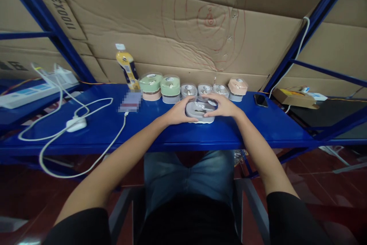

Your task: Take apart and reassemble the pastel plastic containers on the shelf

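Note:
An oval grey lunch box (196, 112) with a clear domed lid and a white base stands on the blue table, near its front edge. Around its left end curls my left hand (179, 112), thumb along the near side. My right hand (222, 106) wraps the right end, with fingers over the lid. Both hands are closed on the box. Just behind it stand similar grey boxes (220, 91) with clear lids, partly hidden by my fingers. Farther left are green-lidded boxes (170, 85), and a pink-lidded box (237, 87) stands to the right.
A yellow drink bottle (128, 67) stands at the back left, by a pixelated flat object (130, 101) with a white cable. A charger (76, 123) and power strip (37, 90) lie farther left. At right are a phone (260, 100) and an open cardboard box (295, 98).

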Motion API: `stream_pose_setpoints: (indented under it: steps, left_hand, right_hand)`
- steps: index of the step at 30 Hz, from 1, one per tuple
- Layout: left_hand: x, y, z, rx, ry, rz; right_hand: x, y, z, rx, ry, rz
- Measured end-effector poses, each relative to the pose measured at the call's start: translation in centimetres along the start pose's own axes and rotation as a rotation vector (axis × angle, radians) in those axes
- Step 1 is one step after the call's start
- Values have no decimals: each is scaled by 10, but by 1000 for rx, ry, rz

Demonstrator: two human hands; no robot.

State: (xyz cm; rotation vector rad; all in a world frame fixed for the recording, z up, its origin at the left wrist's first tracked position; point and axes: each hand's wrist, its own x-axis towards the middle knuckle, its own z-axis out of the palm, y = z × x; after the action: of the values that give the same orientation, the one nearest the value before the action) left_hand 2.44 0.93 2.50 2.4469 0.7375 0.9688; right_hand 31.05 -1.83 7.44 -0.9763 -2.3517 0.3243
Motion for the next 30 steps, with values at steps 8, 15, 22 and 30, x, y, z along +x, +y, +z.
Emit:
stream_pose_setpoints:
  steps: [8, 15, 22, 30]
  left_hand:
    - [4, -5, 16, -82, -38, -62]
    - [4, -13, 18, -114, -39, -95]
    - [6, -14, 14, -106, -63, -118]
    - [6, -11, 12, -99, -81, -134]
  right_hand:
    - [8, -11, 24, -88, -89, 22]
    - [7, -1, 30, -136, -144, 43]
    - [3, -11, 33, -314, -198, 81]
    - [7, -16, 31, -356, -227, 103]
